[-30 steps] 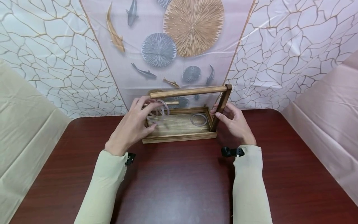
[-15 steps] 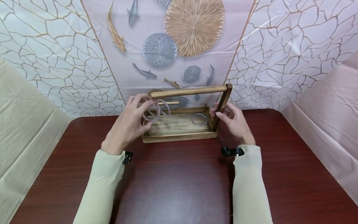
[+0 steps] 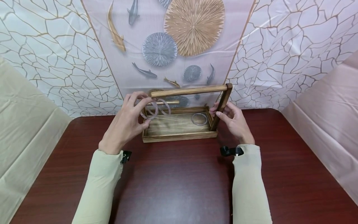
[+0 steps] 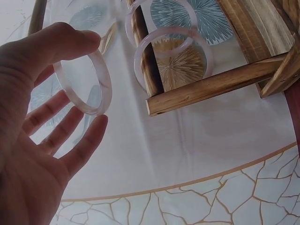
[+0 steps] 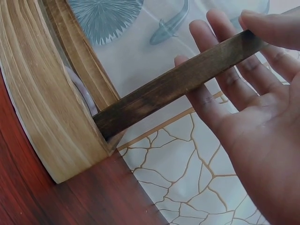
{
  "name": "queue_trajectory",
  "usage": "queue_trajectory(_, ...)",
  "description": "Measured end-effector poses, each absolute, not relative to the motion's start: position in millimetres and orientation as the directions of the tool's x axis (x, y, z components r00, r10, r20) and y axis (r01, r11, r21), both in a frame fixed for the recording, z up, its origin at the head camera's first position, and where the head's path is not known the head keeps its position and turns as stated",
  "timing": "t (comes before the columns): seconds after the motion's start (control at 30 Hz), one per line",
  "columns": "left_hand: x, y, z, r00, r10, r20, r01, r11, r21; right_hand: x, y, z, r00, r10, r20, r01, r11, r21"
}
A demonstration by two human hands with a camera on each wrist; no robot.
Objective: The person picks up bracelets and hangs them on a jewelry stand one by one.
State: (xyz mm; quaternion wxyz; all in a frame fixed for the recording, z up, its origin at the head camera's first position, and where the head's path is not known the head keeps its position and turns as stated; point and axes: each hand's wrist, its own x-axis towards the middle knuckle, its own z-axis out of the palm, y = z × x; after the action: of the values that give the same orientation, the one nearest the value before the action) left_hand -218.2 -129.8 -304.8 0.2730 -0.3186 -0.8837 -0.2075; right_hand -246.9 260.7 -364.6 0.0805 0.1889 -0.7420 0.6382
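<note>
A wooden jewelry stand (image 3: 179,135) has a shallow tray base, two posts and two bars at different heights. My left hand (image 3: 123,121) pinches a pale translucent bangle (image 4: 106,86) between its fingertips, just off the stand's left end. Two similar bangles (image 4: 209,61) hang round the lower bar (image 4: 152,77) in the left wrist view. Another bangle (image 3: 199,124) lies flat at the right of the tray. My right hand (image 3: 236,122) holds the dark right post (image 5: 164,89), thumb on one side and fingers behind.
The upper bar (image 3: 190,91) runs left from the right post and ends free near my left fingers. The stand sits at the back of the reddish-brown table (image 3: 179,180), close to a patterned cloth backdrop (image 3: 173,71). Long sleeves cover both forearms.
My left hand has moved a little to the left with its bangle, which now stands further from the hanging ones. The right hand and the stand have stayed in place.
</note>
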Motion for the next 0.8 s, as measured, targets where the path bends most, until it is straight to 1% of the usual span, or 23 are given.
queue_trajectory(0.27, -216, -135, -301, -0.641, 0.438, 0.630, 0.674, 0.715, 0.189, -246, 262, -364, -0.921, -0.180, 0.345, -0.374, 0.159, -0.914)
queue_trajectory(0.53, -214, -139, -296, -0.637, 0.411, 0.652, 0.667, 0.719, 0.198, -248, 262, -364, -0.921, -0.185, 0.342, -0.372, 0.162, -0.914)
queue_trajectory(0.8, -214, -141, -296, -0.621, 0.409, 0.668, 0.675, 0.712, 0.192, -247, 263, -365, -0.918, -0.197, 0.345, -0.371, 0.116, -0.921)
